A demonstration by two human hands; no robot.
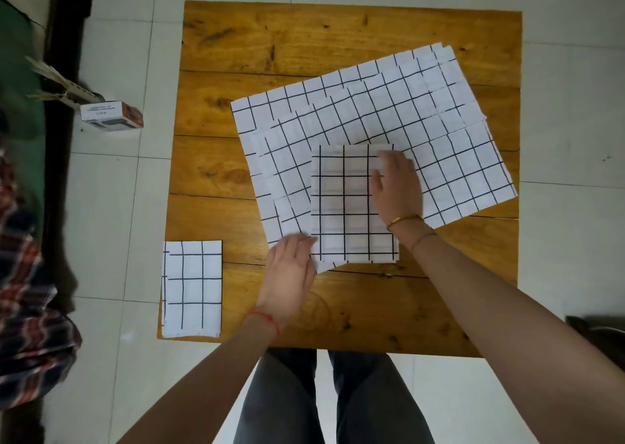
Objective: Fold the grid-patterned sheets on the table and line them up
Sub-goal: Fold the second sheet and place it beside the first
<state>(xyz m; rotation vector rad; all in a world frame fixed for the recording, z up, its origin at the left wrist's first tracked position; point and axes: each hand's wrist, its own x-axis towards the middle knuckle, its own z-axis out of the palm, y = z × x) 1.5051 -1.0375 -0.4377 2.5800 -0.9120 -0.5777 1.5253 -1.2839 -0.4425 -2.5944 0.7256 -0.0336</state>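
A pile of unfolded white sheets with black grid lines lies askew on the right half of the wooden table. On top of it, near the middle, lies a folded grid sheet. My right hand presses flat on the folded sheet's right side, fingers straight. My left hand rests with straight fingers at the folded sheet's lower left corner. Another folded grid sheet sits alone at the table's near left corner.
A small white and orange box stands on the tiled floor left of the table. Green and plaid cloth lies along the far left. My legs show below the table's near edge.
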